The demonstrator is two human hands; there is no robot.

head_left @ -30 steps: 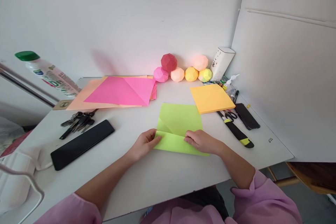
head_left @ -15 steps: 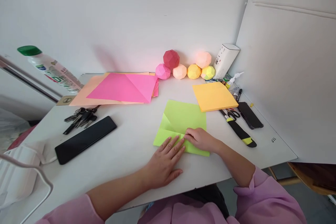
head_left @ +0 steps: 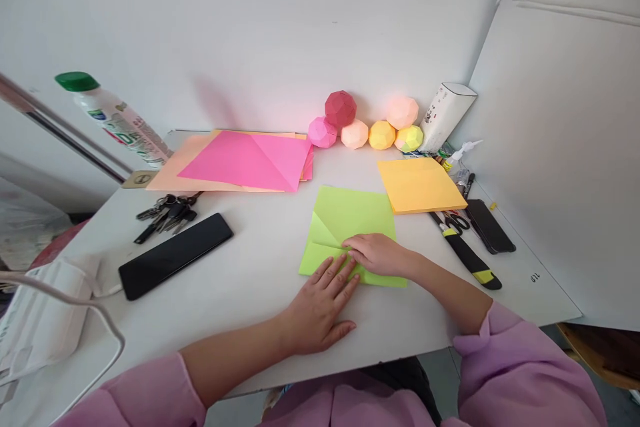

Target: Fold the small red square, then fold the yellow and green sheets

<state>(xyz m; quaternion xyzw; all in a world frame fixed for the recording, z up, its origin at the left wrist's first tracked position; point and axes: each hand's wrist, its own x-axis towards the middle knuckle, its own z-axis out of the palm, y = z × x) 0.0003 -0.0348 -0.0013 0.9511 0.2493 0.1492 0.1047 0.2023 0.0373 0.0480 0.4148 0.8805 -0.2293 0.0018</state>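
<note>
A light green sheet of paper lies on the white table in front of me, its near edge folded up into a strip. My left hand rests palm down with fingers spread, the fingertips on the folded strip. Curled fingers of my right hand press on the fold line, just beyond the left fingertips. The right palm and wrist cover the right part of the fold. A diagonal crease crosses the sheet's left side.
Pink and peach sheets lie at the back left, beside several paper balls. Rightward are a yellow-orange paper stack, a black-and-yellow handled tool, scissors and a phone. Keys and a black slab-like device lie left.
My right hand has slid left along the fold of the green paper. The left hand stays spread on it. The whole view has shifted a little to the left.
</note>
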